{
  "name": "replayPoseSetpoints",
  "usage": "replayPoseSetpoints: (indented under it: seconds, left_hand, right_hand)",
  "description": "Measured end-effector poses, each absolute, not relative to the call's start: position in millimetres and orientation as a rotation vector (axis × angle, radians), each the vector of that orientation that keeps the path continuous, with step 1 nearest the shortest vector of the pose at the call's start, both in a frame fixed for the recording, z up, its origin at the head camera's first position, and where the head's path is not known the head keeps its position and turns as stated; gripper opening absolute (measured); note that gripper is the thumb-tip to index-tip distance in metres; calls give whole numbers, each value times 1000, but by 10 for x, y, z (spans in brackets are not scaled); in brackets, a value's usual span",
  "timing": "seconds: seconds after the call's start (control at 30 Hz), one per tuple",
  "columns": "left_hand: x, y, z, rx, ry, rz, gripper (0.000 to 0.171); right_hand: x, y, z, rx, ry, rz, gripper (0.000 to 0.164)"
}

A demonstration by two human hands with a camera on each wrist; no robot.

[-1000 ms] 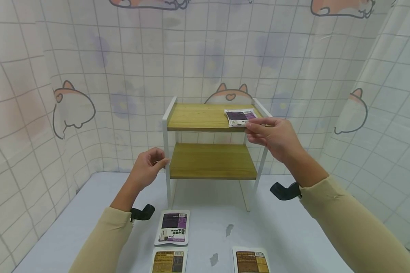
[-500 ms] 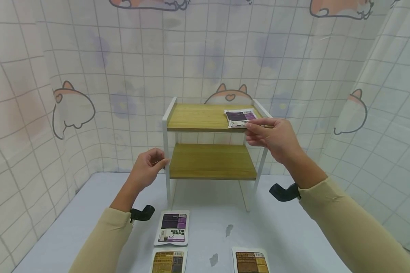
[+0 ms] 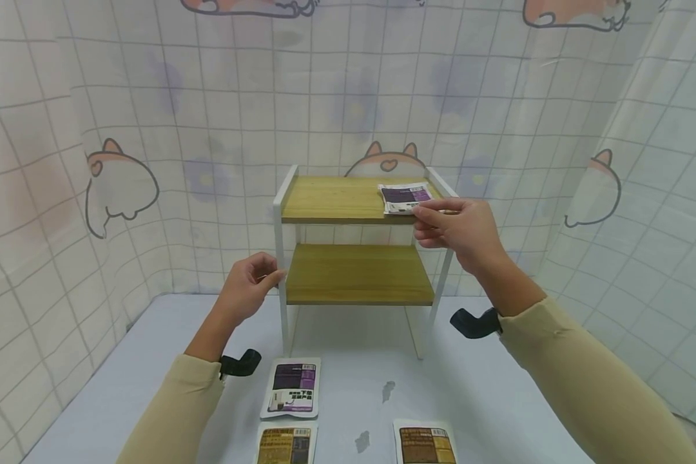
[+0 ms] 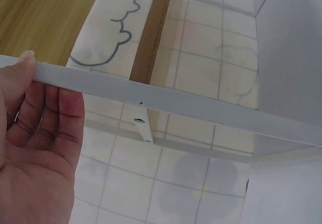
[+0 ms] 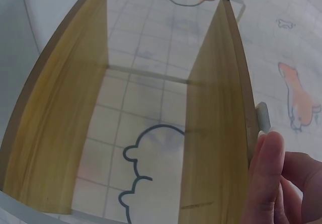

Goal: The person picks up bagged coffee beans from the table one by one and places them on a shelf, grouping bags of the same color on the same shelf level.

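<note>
A small two-tier shelf (image 3: pixel 359 293) with wooden boards and white posts stands on the table. My left hand (image 3: pixel 248 283) pinches its left front post; in the left wrist view the thumb lies on one side of the white post (image 4: pixel 201 107) and the curled fingers on the other. My right hand (image 3: pixel 461 232) is at the front right of the top board, pinching the near right corner of a purple-and-white packet (image 3: pixel 405 195) lying there. The right wrist view shows the right fingers (image 5: pixel 269 168) by the board's edge, with only a sliver of the packet (image 5: pixel 262 117) visible.
On the table, a purple-and-white packet (image 3: pixel 292 388) lies left of centre, with a brown-and-white packet (image 3: pixel 286 444) below it. Another brown packet (image 3: pixel 426 443) lies to the right. Two grey patches mark the white table (image 3: pixel 348 380). A tiled-pattern curtain (image 3: pixel 220 116) hangs behind.
The view has shifted very slightly. My left hand stays on the post, and my right hand stays at the packet's corner with hardly any movement.
</note>
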State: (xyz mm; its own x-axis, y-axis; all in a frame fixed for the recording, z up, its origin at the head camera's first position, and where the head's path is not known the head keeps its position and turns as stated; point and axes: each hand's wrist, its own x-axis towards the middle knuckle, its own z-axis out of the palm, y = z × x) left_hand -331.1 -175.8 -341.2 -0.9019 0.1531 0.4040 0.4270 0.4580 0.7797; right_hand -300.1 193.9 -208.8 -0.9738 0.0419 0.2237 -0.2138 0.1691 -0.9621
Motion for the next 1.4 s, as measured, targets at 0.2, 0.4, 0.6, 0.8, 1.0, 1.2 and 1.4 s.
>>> replayPoseSetpoints:
  seconds: [0.2, 0.4, 0.6, 0.8, 1.0, 1.2, 1.4]
  left_hand:
    - [-3311, -1766, -3416, -492, -2432, -1420, 18]
    - [-3319, -1770, -3423, -488, -2437, -1419, 15]
    - [-3312, -1766, -3423, -482, -2441, -1431, 15]
    - [-3294, -1760, -3415, -486, -2438, -1436, 15]
    - [-3302, -1764, -3415, -487, -2436, -1426, 15]
    - [-3310, -1766, -3423, -484, -2435, -1432, 16]
    - [-3294, -1752, -3406, -490, -2432, -1436, 18]
  right_hand:
    - [-3017, 1915, -2082, 157, -2245, 1874, 45]
    - [-3011, 1892, -2073, 155, -2249, 1849, 43]
    - [-3018, 1875, -2076, 151, -2256, 1834, 43]
    - [-3018, 1872, -2073, 145, -2252, 1830, 42]
    - [-3012, 1867, -2056, 138, -2253, 1828, 41]
    - [-3002, 1868, -2057, 142, -2255, 1829, 41]
    - [-2985, 1885, -2077, 172, -2217, 1839, 42]
